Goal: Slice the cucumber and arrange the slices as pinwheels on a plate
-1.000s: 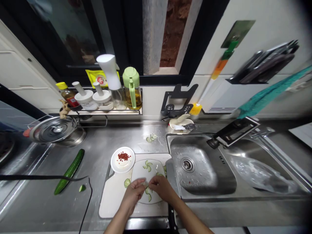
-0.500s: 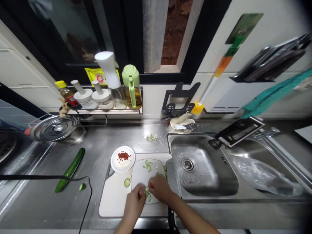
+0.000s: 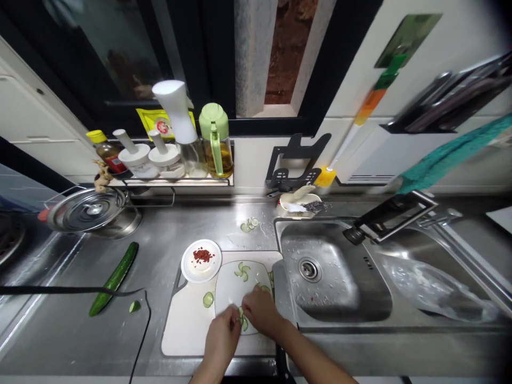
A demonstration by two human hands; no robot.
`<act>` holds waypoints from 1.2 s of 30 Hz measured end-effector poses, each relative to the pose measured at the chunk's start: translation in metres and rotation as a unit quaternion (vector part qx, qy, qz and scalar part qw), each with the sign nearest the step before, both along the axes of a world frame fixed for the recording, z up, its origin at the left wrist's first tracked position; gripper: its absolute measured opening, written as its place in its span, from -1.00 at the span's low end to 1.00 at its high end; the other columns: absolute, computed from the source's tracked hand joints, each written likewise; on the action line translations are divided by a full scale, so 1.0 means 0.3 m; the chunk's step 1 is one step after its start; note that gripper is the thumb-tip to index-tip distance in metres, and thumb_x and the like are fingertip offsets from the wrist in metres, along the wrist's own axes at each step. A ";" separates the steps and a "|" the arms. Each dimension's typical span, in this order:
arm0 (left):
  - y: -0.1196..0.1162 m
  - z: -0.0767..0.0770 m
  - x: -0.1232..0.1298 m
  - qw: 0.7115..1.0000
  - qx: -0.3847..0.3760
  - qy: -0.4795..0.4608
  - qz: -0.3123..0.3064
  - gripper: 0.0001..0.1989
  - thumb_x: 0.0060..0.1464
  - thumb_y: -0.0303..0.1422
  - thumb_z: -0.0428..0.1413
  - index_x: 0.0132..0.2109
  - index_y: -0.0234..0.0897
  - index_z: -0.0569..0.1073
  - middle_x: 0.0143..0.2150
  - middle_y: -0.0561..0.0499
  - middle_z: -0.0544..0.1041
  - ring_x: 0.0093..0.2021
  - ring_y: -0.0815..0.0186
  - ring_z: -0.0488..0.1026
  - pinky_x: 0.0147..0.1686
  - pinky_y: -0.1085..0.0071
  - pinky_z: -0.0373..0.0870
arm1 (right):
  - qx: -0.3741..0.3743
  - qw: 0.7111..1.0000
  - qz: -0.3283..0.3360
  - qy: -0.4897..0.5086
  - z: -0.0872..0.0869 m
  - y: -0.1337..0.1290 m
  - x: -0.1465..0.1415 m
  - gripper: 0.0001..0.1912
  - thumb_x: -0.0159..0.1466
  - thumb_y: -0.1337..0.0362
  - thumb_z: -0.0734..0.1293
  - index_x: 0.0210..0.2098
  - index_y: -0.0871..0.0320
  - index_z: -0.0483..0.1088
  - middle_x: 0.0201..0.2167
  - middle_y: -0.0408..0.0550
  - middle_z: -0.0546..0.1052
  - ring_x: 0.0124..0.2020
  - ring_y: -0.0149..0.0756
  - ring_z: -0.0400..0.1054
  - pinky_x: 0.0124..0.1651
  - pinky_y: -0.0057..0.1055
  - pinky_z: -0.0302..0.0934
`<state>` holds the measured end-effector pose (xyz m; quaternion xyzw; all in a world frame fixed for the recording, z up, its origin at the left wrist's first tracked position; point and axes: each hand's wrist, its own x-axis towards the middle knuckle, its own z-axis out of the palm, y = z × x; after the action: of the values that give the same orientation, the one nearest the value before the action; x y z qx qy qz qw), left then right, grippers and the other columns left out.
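Although the left hand (image 3: 222,332) and right hand (image 3: 261,311) curl narrowly over the white plate (image 3: 232,282), partly hiding its cucumber slices (image 3: 245,324), I cannot tell what either grips

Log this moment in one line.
left hand: by cucumber slices; right hand: by same slices; plate: under slices; cutting board: under plate

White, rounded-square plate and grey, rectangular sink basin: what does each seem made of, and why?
The plate: perhaps glazed ceramic, being smooth and faintly shiny, though plastic is possible. The sink basin: apparently satin stainless steel, from its metallic sheen and blurred highlights.
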<state>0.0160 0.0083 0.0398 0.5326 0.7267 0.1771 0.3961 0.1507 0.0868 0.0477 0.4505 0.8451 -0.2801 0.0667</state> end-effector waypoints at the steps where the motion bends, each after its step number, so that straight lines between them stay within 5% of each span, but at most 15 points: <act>1: 0.000 -0.004 0.000 1.000 -0.005 0.004 -0.003 -0.87 0.08 -0.45 -0.03 -0.41 -0.19 0.33 -0.56 0.15 0.35 -0.51 0.39 0.30 -0.43 0.53 0.11 | 0.000 1.000 0.002 -0.003 -0.002 -0.001 -0.001 -0.80 0.23 0.35 0.21 -0.42 0.14 0.46 -0.39 -0.05 0.55 -0.18 -0.17 0.30 -0.21 -0.28 -0.03; 16: -0.005 -0.023 -0.003 0.997 0.008 0.068 -0.038 -0.84 0.08 -0.50 -0.01 -0.26 -0.23 0.44 -0.22 -0.03 0.48 -0.23 0.31 0.45 -0.20 0.46 0.27 | 0.028 0.999 0.027 -0.015 -0.024 -0.031 0.006 -0.77 0.32 0.34 0.17 -0.32 0.20 0.45 -0.27 -0.02 0.52 -0.05 -0.12 0.26 -0.12 -0.24 0.00; 30: -0.003 -0.001 -0.005 0.996 0.018 0.073 -0.043 -0.76 0.13 -0.49 -0.03 -0.39 -0.23 0.51 -0.34 -0.02 0.49 -0.30 0.34 0.48 -0.21 0.49 0.29 | 0.030 0.999 0.011 -0.009 -0.029 -0.051 0.018 -0.79 0.29 0.38 0.18 -0.33 0.20 0.45 -0.29 -0.01 0.53 -0.05 -0.13 0.27 -0.13 -0.24 0.00; 36: -0.003 -0.008 -0.069 0.998 0.056 0.035 -0.010 -0.77 0.12 -0.43 -0.03 -0.39 -0.22 0.50 -0.35 -0.02 0.51 -0.29 0.32 0.50 -0.20 0.46 0.33 | 0.023 0.999 -0.031 -0.005 0.007 -0.054 0.042 -0.81 0.30 0.34 0.20 -0.34 0.15 0.45 -0.28 -0.06 0.53 -0.07 -0.18 0.28 -0.13 -0.28 0.01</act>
<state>-0.0048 0.0075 0.0374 0.5671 0.7235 0.1953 0.3418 0.1633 0.0705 0.0498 0.4795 0.8365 -0.2601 0.0516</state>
